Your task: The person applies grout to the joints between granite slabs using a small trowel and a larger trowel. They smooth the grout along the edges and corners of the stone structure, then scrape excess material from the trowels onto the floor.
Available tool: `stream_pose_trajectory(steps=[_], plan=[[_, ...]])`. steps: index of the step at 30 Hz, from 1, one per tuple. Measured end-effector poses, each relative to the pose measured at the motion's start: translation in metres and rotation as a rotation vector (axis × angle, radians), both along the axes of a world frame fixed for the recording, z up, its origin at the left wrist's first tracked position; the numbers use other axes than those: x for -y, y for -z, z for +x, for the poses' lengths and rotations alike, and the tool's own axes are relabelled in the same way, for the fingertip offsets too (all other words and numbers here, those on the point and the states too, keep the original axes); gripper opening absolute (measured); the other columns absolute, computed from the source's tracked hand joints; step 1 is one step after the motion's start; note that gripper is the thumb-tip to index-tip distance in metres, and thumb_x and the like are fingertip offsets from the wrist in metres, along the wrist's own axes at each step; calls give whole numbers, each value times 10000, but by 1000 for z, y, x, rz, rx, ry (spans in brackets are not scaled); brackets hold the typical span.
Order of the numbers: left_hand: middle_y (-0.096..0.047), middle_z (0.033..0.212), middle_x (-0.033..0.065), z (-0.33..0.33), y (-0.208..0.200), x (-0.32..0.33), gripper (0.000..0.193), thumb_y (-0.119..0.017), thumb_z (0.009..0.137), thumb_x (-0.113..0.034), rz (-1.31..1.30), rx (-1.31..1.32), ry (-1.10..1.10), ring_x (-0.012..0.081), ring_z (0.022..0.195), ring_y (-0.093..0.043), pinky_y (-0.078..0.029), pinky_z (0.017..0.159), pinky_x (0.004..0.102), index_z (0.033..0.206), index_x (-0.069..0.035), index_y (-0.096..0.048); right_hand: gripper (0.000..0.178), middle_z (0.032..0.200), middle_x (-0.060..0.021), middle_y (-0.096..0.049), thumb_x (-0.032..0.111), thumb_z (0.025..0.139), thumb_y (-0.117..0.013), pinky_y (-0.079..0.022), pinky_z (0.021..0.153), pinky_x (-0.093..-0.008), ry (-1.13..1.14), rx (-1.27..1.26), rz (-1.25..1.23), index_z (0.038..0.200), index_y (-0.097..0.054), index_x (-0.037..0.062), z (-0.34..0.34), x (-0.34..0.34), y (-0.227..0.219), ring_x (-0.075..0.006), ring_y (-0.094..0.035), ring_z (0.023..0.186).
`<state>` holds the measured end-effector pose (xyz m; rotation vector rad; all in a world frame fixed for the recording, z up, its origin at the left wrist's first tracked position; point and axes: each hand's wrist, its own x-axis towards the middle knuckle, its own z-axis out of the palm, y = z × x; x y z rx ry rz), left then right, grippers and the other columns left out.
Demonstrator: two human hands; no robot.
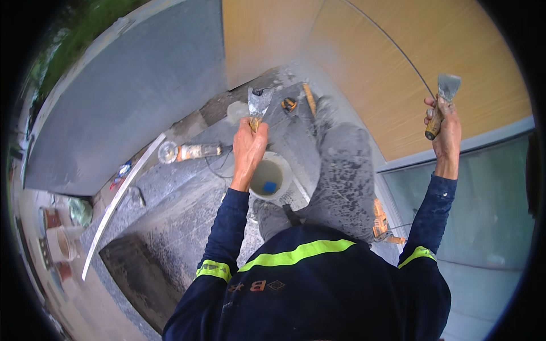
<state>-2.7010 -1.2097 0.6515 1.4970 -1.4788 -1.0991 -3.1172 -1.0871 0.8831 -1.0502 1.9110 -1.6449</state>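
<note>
My left hand [249, 145], near the middle, is closed around the handle of a putty knife [259, 103]. Its blade points up and carries a dark dab near the tip. Raised at the right, my right hand [448, 129] grips the yellowish handle of a second putty knife [449, 87], in front of the wood-look wall panel [421, 68]. That blade also points upward and looks greyish and worn. Just below my left hand stands a pale bucket [289, 173] of cloudy water, with a blue block [269, 187] in it.
Left of the bucket lies an orange-and-grey power tool [196, 151] with a cord. A long pale strip [120, 199] curves along the left. An orange tape measure [289, 104] and a wooden handle [309, 100] lie ahead. An orange power tool [380, 219] sits beside my leg.
</note>
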Motion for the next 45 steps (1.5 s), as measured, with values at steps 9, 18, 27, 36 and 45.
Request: stream_pose_trajectory(steps=[9, 18, 27, 36, 45], plan=[[-594, 841, 18, 13, -12, -41, 397, -606, 1154, -179, -45, -407, 49, 105, 699, -549, -485, 644, 306, 1502, -3, -536, 465, 1272, -189, -796, 290, 1135, -708, -623, 713, -306, -568, 260, 42, 1502, -595, 26, 201, 6, 60, -162, -745, 845], [-742, 1262, 292, -86, -32, 12, 449, -651, 1112, -150, -133, -313, 160, 444, 1119, -750, -574, 967, 465, 1507, 45, -564, 298, 977, -114, -775, 230, 1152, -676, -554, 589, -289, -500, 326, 426, 1281, -708, -37, 149, 104, 102, -153, -704, 707], [-746, 958, 122, -262, 59, 155, 301, -737, 1060, -160, 120, -210, 281, 236, 831, -704, -558, 768, 408, 1315, -7, -696, 301, 1036, -99, -779, 145, 1069, -779, -589, 713, -324, -791, -105, 143, 1331, -768, -1, -96, 310, 153, -182, -727, 859], [-691, 909, -3, -400, 150, 268, 235, -792, 1020, -149, 547, -439, 335, 71, 777, -576, -475, 700, 291, 1179, 15, -735, 587, 1165, -43, -765, 52, 812, -906, -526, 885, -433, -1021, -461, 26, 1318, -866, 347, -336, 432, 311, -258, -729, 1033], [-761, 991, 28, -427, 266, 258, 272, -792, 1012, -162, 500, -517, 224, 98, 866, -671, -526, 753, 290, 1202, 30, -756, 498, 1209, -22, -741, 56, 878, -883, -549, 878, -404, -932, -709, 400, 1299, -864, 322, -412, 430, 491, -241, -725, 1027]])
